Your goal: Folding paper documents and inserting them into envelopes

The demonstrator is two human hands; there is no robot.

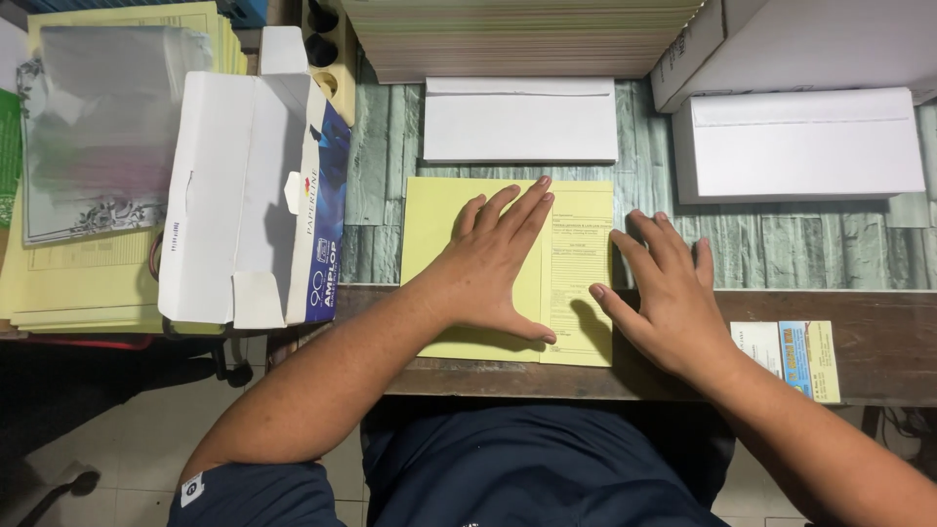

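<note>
A yellow printed sheet, folded over on itself, lies on the desk in front of me. My left hand presses flat on its middle, fingers spread and pointing away from me. My right hand rests flat at the sheet's right edge, thumb on the paper, fingers on the desk. Neither hand grips anything. A white envelope lies just beyond the sheet.
An open white-and-blue envelope box sits at left over stacks of yellow forms. A stack of white envelopes and a white box are at right. A paper pile is at the back. Small cards lie on the wooden desk edge.
</note>
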